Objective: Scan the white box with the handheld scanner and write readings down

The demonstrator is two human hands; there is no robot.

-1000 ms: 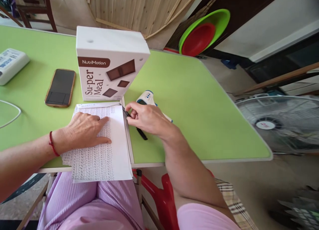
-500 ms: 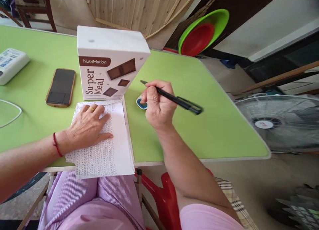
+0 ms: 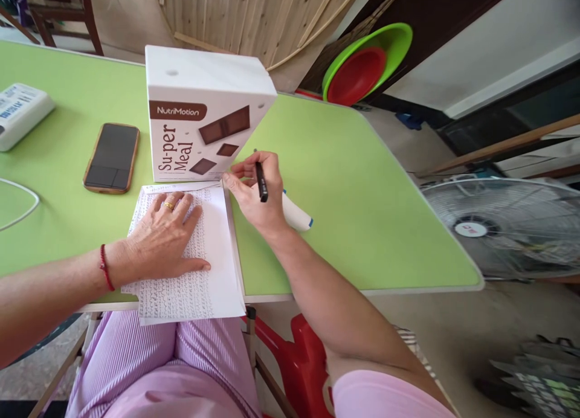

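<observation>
Now, on the green table point(image 3: 362, 225), the white box point(image 3: 206, 119) stood upright behind the handwritten sheets point(image 3: 212, 237), which lay at the near edge and overhung it. The hands were apart: the left hand point(image 3: 170, 237) stayed flat on the sheets, while the right hand point(image 3: 251, 202), raised half a second earlier, had dropped to their top right corner, thumb seemingly at the edge. It gripped the black pen point(image 3: 261, 181) tip-away, which suggested handling paper rather than writing.
</observation>
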